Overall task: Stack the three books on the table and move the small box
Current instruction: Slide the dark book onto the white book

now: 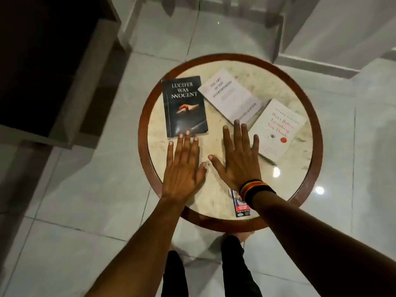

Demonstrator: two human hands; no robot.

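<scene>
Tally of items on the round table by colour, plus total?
Black-cover paperback book: 1
White-cover paperback books: 2 (plain white, white with red title)
Small blue-and-red printed box, partly hidden under the right wrist: 1
Total: 4

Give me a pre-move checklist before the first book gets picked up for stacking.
1. Three books in view: black book, middle white book, red-lettered white book: ok.
2. Left hand and right hand empty, flat, open: ok.
3. Books already stacked: not ok; the white ones only overlap at a corner.
4. Small box visible: partly, under the right wrist.
5. Bare spot on the table for stacking: ok.
</scene>
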